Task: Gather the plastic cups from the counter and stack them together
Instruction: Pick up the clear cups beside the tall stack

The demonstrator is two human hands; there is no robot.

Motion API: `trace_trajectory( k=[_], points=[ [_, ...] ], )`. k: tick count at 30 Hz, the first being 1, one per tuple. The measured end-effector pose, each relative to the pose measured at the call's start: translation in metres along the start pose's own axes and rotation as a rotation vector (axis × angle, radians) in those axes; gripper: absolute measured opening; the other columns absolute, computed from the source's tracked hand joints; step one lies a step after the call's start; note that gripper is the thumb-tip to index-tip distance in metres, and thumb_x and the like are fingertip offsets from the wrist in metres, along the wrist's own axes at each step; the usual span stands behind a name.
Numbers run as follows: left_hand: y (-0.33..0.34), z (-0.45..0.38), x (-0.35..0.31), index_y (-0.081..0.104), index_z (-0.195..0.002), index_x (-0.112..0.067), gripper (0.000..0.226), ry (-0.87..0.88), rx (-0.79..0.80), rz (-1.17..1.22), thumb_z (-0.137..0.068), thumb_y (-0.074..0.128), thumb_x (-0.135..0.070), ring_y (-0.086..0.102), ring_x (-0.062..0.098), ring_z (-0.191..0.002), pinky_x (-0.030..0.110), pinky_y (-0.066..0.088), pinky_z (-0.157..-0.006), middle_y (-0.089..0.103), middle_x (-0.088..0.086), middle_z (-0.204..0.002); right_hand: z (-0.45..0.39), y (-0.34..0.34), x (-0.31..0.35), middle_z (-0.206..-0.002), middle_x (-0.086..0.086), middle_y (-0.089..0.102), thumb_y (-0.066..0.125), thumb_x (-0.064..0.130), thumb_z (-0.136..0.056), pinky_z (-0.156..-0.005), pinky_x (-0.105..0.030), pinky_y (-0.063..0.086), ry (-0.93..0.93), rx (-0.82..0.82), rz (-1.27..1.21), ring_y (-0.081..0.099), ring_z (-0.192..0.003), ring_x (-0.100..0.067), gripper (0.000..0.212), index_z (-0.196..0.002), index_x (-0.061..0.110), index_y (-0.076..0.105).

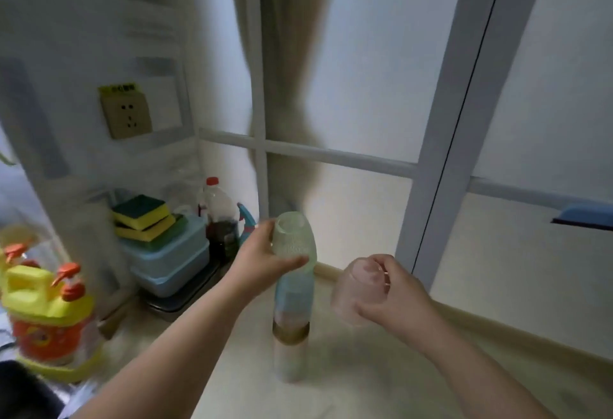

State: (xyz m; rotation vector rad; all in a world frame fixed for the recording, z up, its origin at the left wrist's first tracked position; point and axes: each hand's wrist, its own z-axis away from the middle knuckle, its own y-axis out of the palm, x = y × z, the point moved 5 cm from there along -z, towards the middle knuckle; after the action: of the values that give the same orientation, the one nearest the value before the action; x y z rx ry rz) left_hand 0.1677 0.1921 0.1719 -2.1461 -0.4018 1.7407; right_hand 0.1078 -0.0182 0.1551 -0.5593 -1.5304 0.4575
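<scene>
Now the left hand [265,261] grips the green cup [292,236] atop the upturned stack [291,319] on the counter [348,385], while the right hand [394,296] holds a pink cup [356,289] just beside it.

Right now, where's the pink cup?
In the head view, the translucent pink plastic cup is held upside down in the right hand, off the counter, just right of the upturned cup stack that the left hand steadies.

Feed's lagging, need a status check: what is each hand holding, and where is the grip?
Left hand grips the green cup by its side, atop the stack. Right hand grips the upside-down pink cup around its side.
</scene>
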Motion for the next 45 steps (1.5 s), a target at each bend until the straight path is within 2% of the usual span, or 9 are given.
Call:
trace_trajectory(
  k=[5, 10, 13, 16, 21, 28, 33, 39, 45],
  points=[
    [0.015, -0.031, 0.034, 0.049, -0.121, -0.023, 0.067, -0.049, 0.113, -0.045, -0.063, 0.082, -0.028, 0.057, 0.015, -0.103, 0.035, 0.051, -0.091, 0.059, -0.004, -0.114, -0.022, 0.000, 0.003, -0.103, 0.011, 0.056, 0.075, 0.019, -0.067, -0.065, -0.016, 0.044, 0.040, -0.073, 0.005, 0.057, -0.089, -0.008, 0.053, -0.108, 0.035, 0.045],
    [0.027, -0.034, 0.058, 0.049, -0.120, -0.023, 0.065, -0.062, 0.217, -0.032, -0.064, 0.081, -0.029, 0.056, 0.012, -0.101, 0.023, 0.047, -0.079, 0.058, -0.006, -0.110, -0.034, 0.007, 0.006, -0.108, 0.009, 0.059, 0.078, 0.021, -0.064, -0.072, -0.023, 0.046, 0.051, -0.128, 0.027, 0.059, -0.095, -0.013, 0.057, -0.110, 0.034, 0.046],
    [0.029, -0.029, 0.064, 0.049, -0.120, -0.020, 0.062, -0.033, 0.197, -0.007, -0.067, 0.080, -0.023, 0.054, 0.005, -0.092, 0.010, 0.042, -0.066, 0.056, -0.010, -0.103, -0.037, 0.012, 0.006, -0.107, 0.009, 0.058, 0.078, 0.022, -0.064, -0.076, -0.026, 0.047, 0.045, -0.136, 0.032, 0.059, -0.095, -0.013, 0.057, -0.110, 0.035, 0.046],
    [0.028, -0.027, 0.063, 0.049, -0.117, -0.021, 0.058, -0.008, 0.195, 0.000, -0.068, 0.079, -0.021, 0.052, -0.003, -0.084, 0.008, 0.042, -0.059, 0.053, -0.017, -0.095, -0.038, 0.015, 0.011, -0.109, 0.009, 0.058, 0.078, 0.025, -0.065, -0.076, -0.025, 0.049, 0.036, -0.154, 0.027, 0.058, -0.094, -0.010, 0.057, -0.109, 0.038, 0.045],
    [0.026, -0.025, 0.063, 0.050, -0.119, -0.021, 0.063, 0.032, 0.164, -0.021, -0.065, 0.082, -0.026, 0.050, 0.002, -0.089, 0.007, 0.039, -0.065, 0.054, -0.011, -0.100, -0.048, 0.012, 0.042, -0.108, 0.011, 0.052, 0.077, 0.032, -0.070, -0.065, -0.013, 0.040, -0.048, -0.219, -0.019, 0.055, -0.096, -0.010, 0.056, -0.111, 0.039, 0.041],
    [0.026, -0.021, 0.070, 0.049, -0.120, -0.022, 0.069, 0.039, 0.142, 0.004, -0.061, 0.084, -0.029, 0.052, 0.007, -0.097, 0.016, 0.043, -0.074, 0.056, -0.007, -0.109, -0.069, 0.027, 0.074, -0.113, 0.007, 0.055, 0.078, 0.031, -0.069, -0.073, -0.020, 0.044, -0.118, -0.187, -0.006, 0.057, -0.098, -0.014, 0.063, -0.122, 0.028, 0.045],
    [0.017, -0.019, 0.082, 0.043, -0.127, -0.025, 0.075, 0.022, 0.169, -0.010, -0.063, 0.082, -0.033, 0.051, 0.006, -0.103, 0.011, 0.039, -0.074, 0.053, -0.012, -0.114, -0.078, 0.046, 0.077, -0.115, 0.006, 0.057, 0.079, 0.030, -0.067, -0.082, -0.026, 0.049, -0.120, -0.107, 0.020, 0.058, -0.100, -0.014, 0.063, -0.121, 0.028, 0.047],
    [-0.005, -0.018, 0.094, 0.044, -0.128, -0.024, 0.075, 0.020, 0.125, -0.039, -0.063, 0.081, -0.035, 0.052, 0.005, -0.105, 0.022, 0.043, -0.084, 0.054, -0.008, -0.123, -0.079, 0.072, 0.064, -0.117, 0.007, 0.058, 0.078, 0.028, -0.067, -0.086, -0.029, 0.051, -0.062, 0.021, 0.059, 0.057, -0.103, -0.014, 0.062, -0.120, 0.028, 0.046],
    [-0.024, -0.016, 0.084, 0.051, -0.122, -0.022, 0.052, 0.083, 0.067, -0.009, -0.075, 0.072, -0.030, 0.054, 0.005, -0.103, 0.023, 0.046, -0.083, 0.057, -0.007, -0.115, -0.076, 0.073, 0.059, -0.113, 0.010, 0.057, 0.077, 0.028, -0.068, -0.085, -0.027, 0.049, -0.044, 0.000, 0.018, 0.056, -0.103, -0.012, 0.063, -0.121, 0.029, 0.045]
  ],
)
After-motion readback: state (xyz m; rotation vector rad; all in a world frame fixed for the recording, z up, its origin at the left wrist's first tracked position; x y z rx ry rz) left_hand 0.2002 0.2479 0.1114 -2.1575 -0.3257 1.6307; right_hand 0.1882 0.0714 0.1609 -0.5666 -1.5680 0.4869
